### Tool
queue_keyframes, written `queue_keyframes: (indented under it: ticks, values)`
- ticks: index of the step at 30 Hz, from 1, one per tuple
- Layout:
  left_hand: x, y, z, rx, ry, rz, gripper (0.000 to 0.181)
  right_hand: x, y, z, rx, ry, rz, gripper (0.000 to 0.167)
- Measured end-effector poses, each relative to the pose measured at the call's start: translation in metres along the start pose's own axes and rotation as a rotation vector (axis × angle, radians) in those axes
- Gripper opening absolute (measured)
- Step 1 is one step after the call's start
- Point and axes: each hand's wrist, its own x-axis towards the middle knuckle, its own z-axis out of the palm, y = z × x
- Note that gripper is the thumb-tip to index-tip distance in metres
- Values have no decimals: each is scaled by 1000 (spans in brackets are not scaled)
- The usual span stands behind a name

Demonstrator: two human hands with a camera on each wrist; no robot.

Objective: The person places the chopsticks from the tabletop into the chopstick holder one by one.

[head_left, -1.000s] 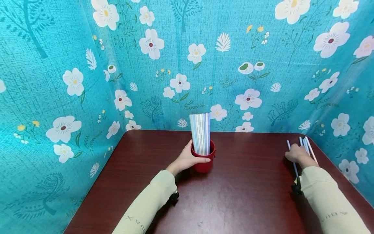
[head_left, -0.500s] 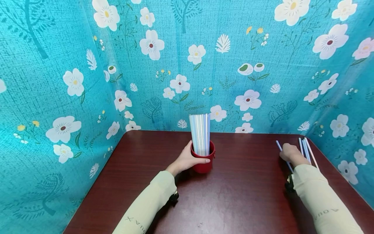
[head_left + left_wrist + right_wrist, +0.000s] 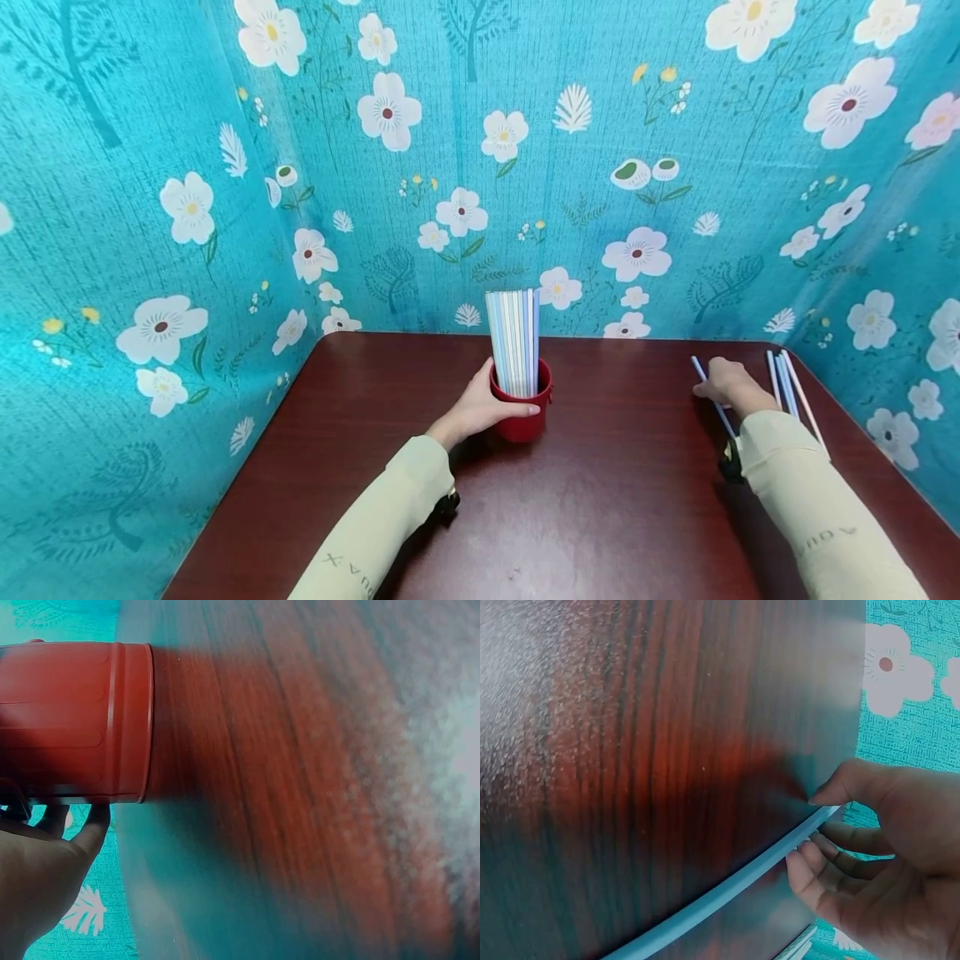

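Near the middle of the table stands a small red bucket (image 3: 521,429), and a tight bundle of thin white and blue sticks (image 3: 513,342) rises from it. My left hand (image 3: 480,407) grips the bucket's side, thumb across the front below the rim. The left wrist view shows the bucket's red wall (image 3: 67,720) and fingertips against it. Over the table's right part, my right hand (image 3: 726,383) pinches a long thin blue stick (image 3: 697,367) between thumb and fingers. In the right wrist view the stick (image 3: 727,894) slants low across the tabletop; whether it touches the wood I cannot tell.
Several more thin sticks (image 3: 787,379), blue, white and pinkish, lie at the right edge of the dark red-brown table (image 3: 600,500), partly behind my right forearm. A turquoise flowered cloth (image 3: 570,183) hangs behind and at both sides.
My right hand has moved left, away from the sticks at the right edge, taking the blue stick with it. The left hand and bucket stay where they were.
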Motion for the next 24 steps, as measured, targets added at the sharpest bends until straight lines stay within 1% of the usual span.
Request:
queue_keyframes:
  ticks: [2, 5, 8, 11, 13, 19, 24]
  values:
    - [0, 1, 0, -3, -1, 5, 90, 1, -1, 0, -1, 15, -9, 36]
    - [1, 0, -1, -1, -2, 1, 90, 2, -4, 1, 10, 14, -4, 40]
    - [1, -1, -1, 1, -3, -1, 90, 2, -9, 1, 55, -7, 8, 46]
    - [1, -2, 0, 3, -1, 0, 90, 0, -14, 1, 97, -37, 19, 49]
    - [1, -2, 0, 4, -2, 0, 89, -1, -17, 1, 112, -54, 25, 46]
    - [0, 0, 1, 3, -5, -5, 90, -4, -24, 1, 102, -93, 45, 31]
    - [0, 0, 0, -3, -3, 6, 89, -4, -29, 0, 133, -129, 55, 27]
